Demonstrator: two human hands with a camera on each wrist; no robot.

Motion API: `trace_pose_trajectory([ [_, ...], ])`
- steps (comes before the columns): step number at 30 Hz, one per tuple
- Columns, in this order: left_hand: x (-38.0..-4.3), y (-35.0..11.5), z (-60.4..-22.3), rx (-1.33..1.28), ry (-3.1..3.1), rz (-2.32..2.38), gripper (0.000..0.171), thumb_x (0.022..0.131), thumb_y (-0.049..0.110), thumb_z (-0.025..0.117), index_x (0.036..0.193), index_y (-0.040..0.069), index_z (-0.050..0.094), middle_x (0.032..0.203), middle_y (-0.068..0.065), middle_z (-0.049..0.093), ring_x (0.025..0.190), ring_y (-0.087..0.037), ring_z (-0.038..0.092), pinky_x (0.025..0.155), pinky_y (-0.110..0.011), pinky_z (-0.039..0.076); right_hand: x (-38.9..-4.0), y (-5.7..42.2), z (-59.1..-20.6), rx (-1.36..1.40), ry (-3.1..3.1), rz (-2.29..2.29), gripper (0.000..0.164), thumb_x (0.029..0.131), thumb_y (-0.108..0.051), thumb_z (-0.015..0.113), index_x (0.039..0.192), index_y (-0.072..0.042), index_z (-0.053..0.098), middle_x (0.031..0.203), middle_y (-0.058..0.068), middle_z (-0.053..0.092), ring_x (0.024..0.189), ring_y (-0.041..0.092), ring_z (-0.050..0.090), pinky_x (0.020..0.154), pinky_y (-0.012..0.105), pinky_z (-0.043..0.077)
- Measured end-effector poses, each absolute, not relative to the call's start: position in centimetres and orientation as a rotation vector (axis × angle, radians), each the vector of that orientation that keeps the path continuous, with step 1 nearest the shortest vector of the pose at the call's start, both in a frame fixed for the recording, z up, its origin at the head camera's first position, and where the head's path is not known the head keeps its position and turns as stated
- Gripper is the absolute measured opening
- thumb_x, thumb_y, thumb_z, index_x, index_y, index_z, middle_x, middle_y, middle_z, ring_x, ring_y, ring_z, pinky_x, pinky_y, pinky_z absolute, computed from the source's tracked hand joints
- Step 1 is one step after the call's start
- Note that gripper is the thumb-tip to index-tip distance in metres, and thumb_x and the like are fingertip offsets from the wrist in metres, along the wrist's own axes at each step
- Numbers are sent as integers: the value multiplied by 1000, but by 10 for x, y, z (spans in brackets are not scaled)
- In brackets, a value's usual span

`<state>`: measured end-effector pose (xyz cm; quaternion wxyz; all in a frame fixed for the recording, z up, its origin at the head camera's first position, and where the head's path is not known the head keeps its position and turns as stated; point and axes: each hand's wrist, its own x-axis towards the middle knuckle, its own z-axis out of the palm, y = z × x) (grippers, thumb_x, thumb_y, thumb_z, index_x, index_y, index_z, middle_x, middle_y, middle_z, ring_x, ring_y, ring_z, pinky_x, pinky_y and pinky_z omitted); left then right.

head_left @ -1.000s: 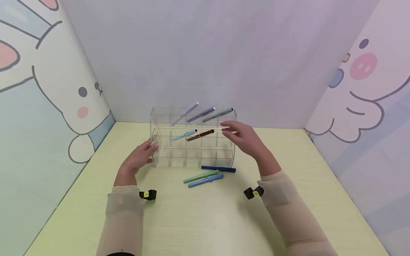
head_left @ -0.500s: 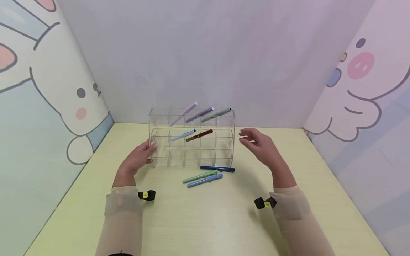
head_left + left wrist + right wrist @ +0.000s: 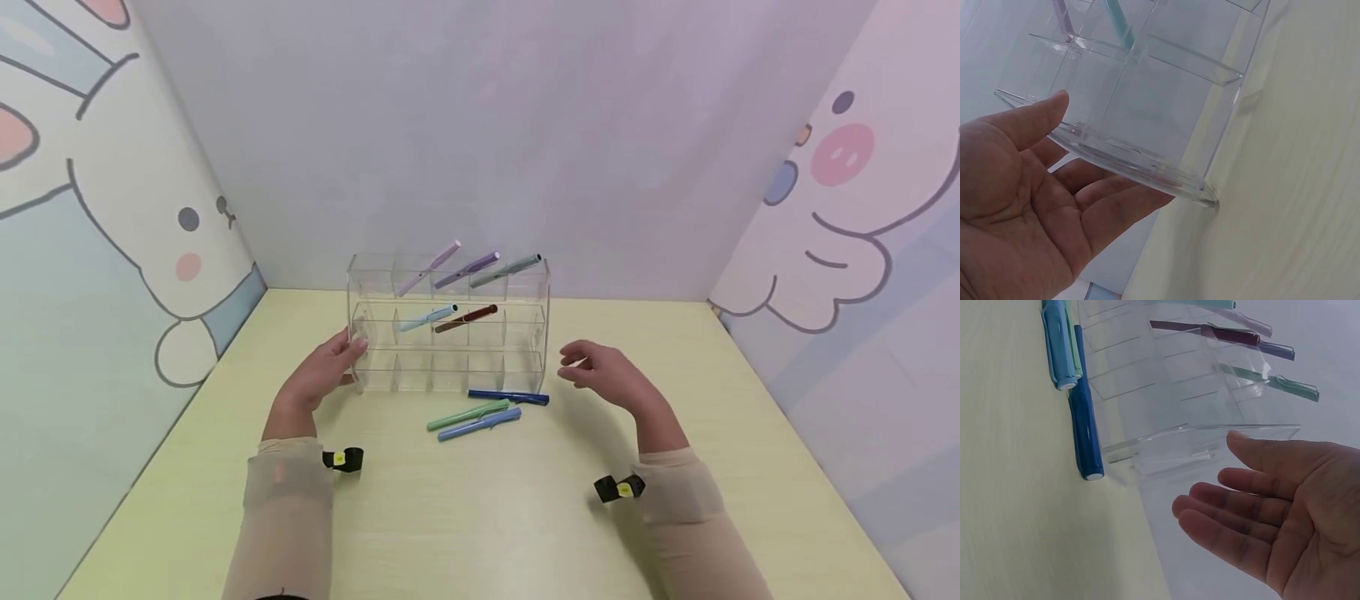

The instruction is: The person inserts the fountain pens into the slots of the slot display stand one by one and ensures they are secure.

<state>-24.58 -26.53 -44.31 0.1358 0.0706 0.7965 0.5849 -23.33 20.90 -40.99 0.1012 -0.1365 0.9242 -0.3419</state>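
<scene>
On a pale table (image 3: pixel 465 517), the navy pen (image 3: pixel 508 397) lies crosswise before the rack (image 3: pixel 450 350), leftward and slightly nearer the wearer than the closer right hand (image 3: pixel 603 371), empty, fingers loosely bent, thumb apart. The left hand (image 3: pixel 322 367) pinches the rack's side. Its top tier holds three pens (image 3: pixel 467 271); the middle, two pens (image 3: pixel 466 319).

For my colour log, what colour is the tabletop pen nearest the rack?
The pen is dark blue, clearest in the right wrist view.
</scene>
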Motion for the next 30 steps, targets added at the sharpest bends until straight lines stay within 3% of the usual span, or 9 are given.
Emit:
trace_pose_trajectory([
  [11,-246,-266,-444,215,2304,1695,63,105,43,40,159,29,10,153,-19,37,138,-41,40,111,-62,34,-240,187,-439,-341,2556,-877,46,90,-28,72,125,-2,58,106,8,64,79,18,66,70,32,58],
  [19,-248,-265,-444,197,2301,1692,64,105,44,40,159,29,9,154,-19,37,139,-41,39,112,-61,33,-243,181,-454,-358,2572,-805,36,85,-29,77,110,-8,61,85,6,60,64,18,57,59,31,48],
  [30,-247,-265,-445,191,2300,1693,65,105,44,40,159,29,8,155,-18,36,140,-40,37,112,-61,33,-243,175,-461,-426,2696,-687,20,85,-23,77,89,-12,60,79,2,56,72,17,50,60,30,41],
])
